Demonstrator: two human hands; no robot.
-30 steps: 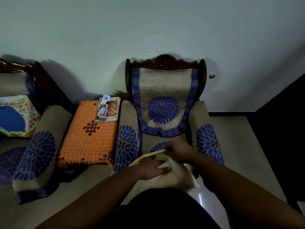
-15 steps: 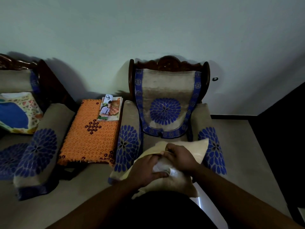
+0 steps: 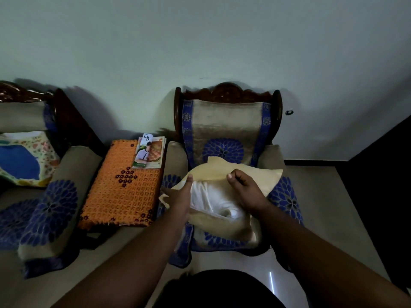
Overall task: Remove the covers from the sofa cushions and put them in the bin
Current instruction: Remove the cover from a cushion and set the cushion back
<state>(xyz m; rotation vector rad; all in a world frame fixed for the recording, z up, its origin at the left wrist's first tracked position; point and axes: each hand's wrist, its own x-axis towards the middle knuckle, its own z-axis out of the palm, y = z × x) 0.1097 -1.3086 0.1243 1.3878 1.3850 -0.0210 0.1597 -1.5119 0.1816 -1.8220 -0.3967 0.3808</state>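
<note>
Head view: the cover (image 3: 249, 174) mouth, shut a second ago, now gapes over the chair (image 3: 226, 121), baring the white cushion (image 3: 211, 196). Left hand (image 3: 180, 196) and right hand (image 3: 244, 190) seemingly pinch its edges; stripping can start.

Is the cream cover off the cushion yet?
Partly: cream cover peeled open, white cushion exposed but inside; left hand and right hand grip its edges.

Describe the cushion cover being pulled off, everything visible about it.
The cover is pale yellow, smooth, slightly shiny cloth. Its open edge is peeled back, baring the white cushion inside. It lies over the armchair seat, one corner pointing up, another to the right. The left hand holds the opening's left edge; the right hand grips the peeled-back edge.
</note>
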